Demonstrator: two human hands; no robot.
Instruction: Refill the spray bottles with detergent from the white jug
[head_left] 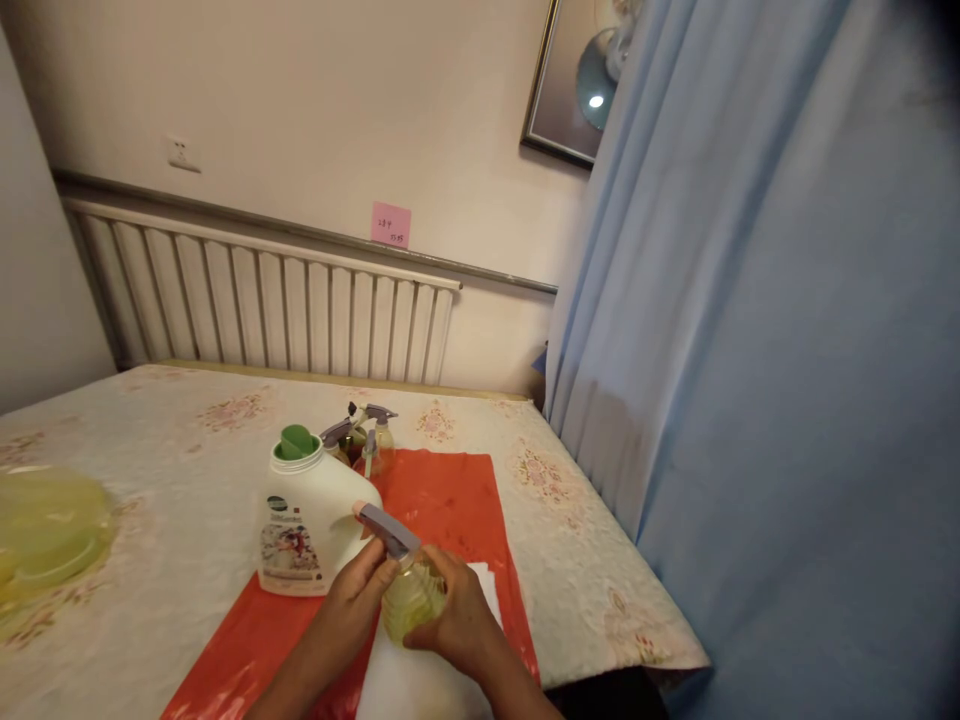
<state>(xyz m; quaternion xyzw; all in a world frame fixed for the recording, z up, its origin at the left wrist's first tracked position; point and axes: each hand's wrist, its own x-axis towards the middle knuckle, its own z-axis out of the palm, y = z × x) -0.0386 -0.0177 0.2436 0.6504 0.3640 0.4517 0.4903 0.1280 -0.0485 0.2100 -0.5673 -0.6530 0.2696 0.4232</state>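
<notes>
Holding a spray bottle (pixel 411 596) over a white cloth (pixel 420 680), both hands curled round it.
Left hand (pixel 358 598) pinches the grey trigger head; right hand (pixel 457 615) hides the bottle's side. Jug (pixel 304 520) just beside; two sprayers (pixel 367 440) partly hidden behind.

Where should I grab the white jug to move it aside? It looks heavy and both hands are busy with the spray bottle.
Take the white jug by the moulded handle on its right shoulder, coming from the right. It stands upright, and its wide, smooth body looks hard to span; the green cap looks too small to lift by.
</notes>
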